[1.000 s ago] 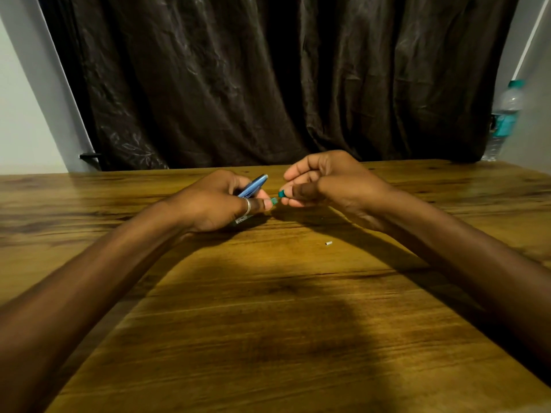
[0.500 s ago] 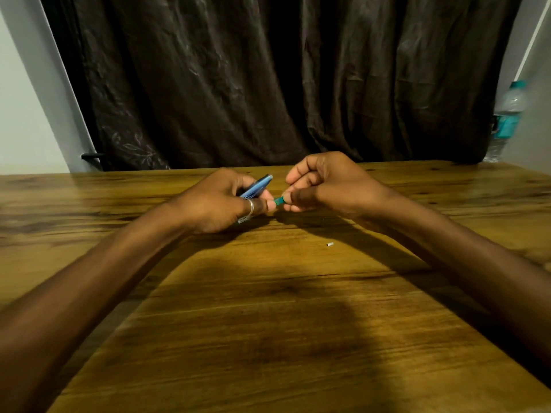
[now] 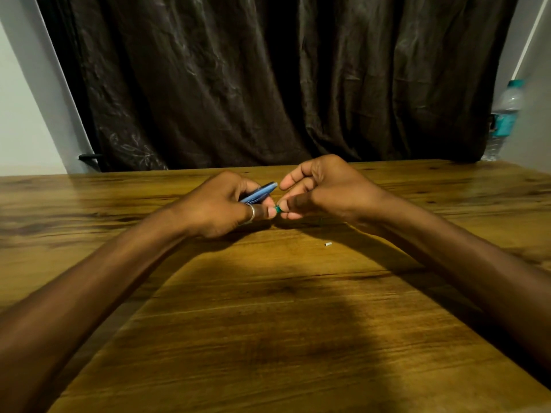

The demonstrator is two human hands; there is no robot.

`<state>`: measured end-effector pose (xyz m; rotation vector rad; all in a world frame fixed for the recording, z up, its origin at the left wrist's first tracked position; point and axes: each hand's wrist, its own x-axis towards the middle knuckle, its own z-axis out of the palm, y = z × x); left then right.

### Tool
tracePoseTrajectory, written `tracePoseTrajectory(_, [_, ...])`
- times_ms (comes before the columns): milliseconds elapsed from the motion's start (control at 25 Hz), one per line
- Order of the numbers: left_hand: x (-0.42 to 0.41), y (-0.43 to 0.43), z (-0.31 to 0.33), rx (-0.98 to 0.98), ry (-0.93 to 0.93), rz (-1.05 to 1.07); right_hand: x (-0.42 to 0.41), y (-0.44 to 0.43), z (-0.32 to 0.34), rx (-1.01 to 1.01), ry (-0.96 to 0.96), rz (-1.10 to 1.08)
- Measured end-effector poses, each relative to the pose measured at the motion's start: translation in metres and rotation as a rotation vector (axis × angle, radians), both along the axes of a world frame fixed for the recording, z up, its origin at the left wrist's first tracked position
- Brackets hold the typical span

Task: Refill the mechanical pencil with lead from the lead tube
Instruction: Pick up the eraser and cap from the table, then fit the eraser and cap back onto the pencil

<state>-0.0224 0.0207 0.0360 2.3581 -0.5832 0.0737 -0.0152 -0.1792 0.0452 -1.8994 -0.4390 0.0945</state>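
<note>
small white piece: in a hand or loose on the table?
Loose. The white piece lies on the table, apart from both hands.

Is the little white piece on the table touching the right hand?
Apart. The head view shows the small white piece lying alone on the table, with bare wood between it and the right hand.

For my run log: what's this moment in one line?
left hand: holds blue pencil | right hand: pinches green piece | table: small white bit
</note>
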Motion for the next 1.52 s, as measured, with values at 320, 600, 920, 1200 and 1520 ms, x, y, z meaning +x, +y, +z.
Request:
tracePoseTrajectory(320, [0.002,-0.005,-0.011,0.058,0.086,0.056,0.01,-0.027,0.016,-0.711,-0.435,-0.052])
tracePoseTrajectory(600, [0.002,-0.007,-0.017,0.116,0.113,0.069,0.005,-0.036,0.02,-0.924,-0.077,0.256])
tracePoseTrajectory(920, [-0.001,-0.008,-0.014,0.093,0.096,0.132,0.004,-0.032,0.019,-0.908,-0.062,0.275])
tracePoseTrajectory(1200, [0.0,-0.013,0.0,-0.06,0.092,0.055,0.014,-0.031,0.017,-0.507,-0.337,0.053])
tracePoseTrajectory(1520, [-0.003,-0.016,0.0,-0.258,0.207,-0.014,0.013,-0.02,0.012,0.065,-0.157,0.013])
